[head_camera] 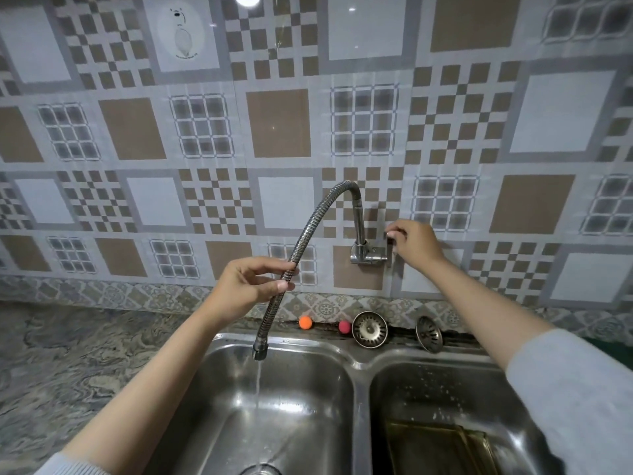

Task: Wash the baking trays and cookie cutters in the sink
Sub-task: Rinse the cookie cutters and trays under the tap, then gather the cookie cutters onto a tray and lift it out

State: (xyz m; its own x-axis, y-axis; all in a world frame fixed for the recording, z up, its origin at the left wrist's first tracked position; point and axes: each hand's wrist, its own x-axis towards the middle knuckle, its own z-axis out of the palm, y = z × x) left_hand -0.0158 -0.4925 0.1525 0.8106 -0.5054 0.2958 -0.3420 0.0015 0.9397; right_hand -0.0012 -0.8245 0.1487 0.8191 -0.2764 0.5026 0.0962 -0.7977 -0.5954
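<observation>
A double steel sink (359, 365) fills the lower part of the head view. My left hand (250, 286) grips the flexible metal faucet hose (308, 231), whose nozzle (259, 351) points into the left basin. A thin stream of water (257, 389) runs down to the drain. My right hand (414, 245) pinches the tap handle (389, 240) on the wall valve (368, 253). A golden baking tray (438, 447) lies in the right basin, partly hidden by my right sleeve. No cookie cutters are visible.
Two metal sink strainers (370, 329) (429, 334) lean against the wall behind the sink. An orange ball (305, 322) and a pink ball (344, 326) sit beside them. A marbled stone counter (68, 354) extends to the left.
</observation>
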